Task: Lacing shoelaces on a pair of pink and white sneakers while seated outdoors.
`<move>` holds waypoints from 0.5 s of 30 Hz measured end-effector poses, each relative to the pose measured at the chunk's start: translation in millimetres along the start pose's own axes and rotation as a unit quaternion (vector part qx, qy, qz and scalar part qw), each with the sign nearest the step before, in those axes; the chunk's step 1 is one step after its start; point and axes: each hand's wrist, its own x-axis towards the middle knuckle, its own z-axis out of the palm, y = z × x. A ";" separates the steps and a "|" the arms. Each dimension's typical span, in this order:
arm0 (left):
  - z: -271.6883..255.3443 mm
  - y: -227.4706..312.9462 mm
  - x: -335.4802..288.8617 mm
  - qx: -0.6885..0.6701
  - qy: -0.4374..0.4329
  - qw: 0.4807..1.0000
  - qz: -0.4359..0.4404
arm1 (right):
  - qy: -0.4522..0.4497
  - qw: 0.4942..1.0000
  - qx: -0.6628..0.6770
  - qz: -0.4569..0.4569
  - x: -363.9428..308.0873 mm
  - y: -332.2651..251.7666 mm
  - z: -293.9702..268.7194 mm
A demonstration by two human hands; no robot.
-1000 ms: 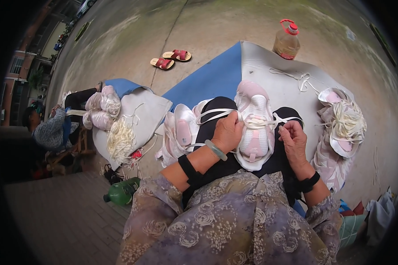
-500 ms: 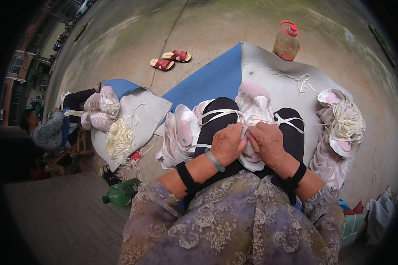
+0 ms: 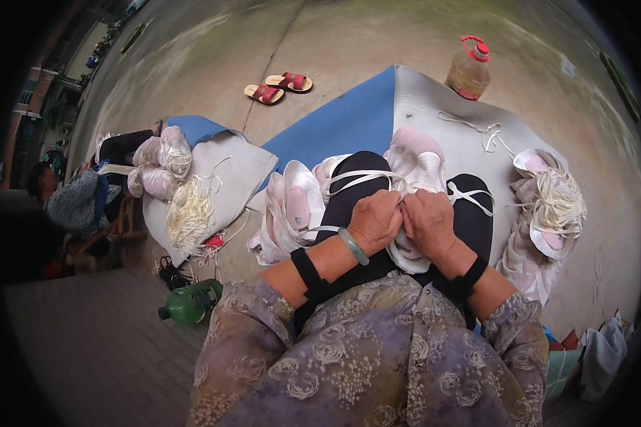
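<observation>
A pink and white shoe [image 3: 415,153] lies between my knees, its toe pointing away from me. My left hand [image 3: 374,222] and my right hand [image 3: 429,224] meet over its lacing area, both closed, fingertips pinched together. They grip the white shoelace [image 3: 363,176] at the shoe's opening; the exact pinch is hidden behind the fingers. One loose stretch of lace drapes over my left knee, and another lace end [image 3: 470,197] loops over my right knee. Against my left leg lean several similar pink and white shoes [image 3: 299,206].
To the right stands a row of nested shoes [image 3: 530,263] topped by a bundle of cream laces [image 3: 561,199]. A blue and white sheet [image 3: 356,110] lies beneath. Beyond are red sandals [image 3: 289,82] and a jug [image 3: 468,71]. A green bottle [image 3: 191,302] and a seated person [image 3: 85,199] are left.
My hands have shifted slightly up along the shoe and drawn closer together, still pinching. The whole view has tilted a little; the surrounding things stay put.
</observation>
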 end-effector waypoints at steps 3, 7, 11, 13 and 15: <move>2.2 3.2 2.5 0.002 -0.006 1.000 -0.005 | -0.031 0.999 -0.011 -0.003 -1.0 1.3 -15.7; -1.9 2.2 -2.6 0.034 -0.007 0.999 -0.002 | -0.069 0.997 0.006 -0.017 -39.2 16.1 -67.2; -0.6 5.8 -2.9 0.053 -0.011 0.998 -0.007 | -0.084 0.989 -0.073 0.098 -147.0 70.4 -113.4; -0.8 11.2 -0.7 0.065 -0.020 0.998 -0.008 | -0.094 0.977 -0.087 0.172 -214.5 96.7 -122.6; -3.1 16.8 0.4 0.067 -0.032 0.997 -0.006 | -0.094 0.974 -0.067 0.195 -235.7 93.2 -122.0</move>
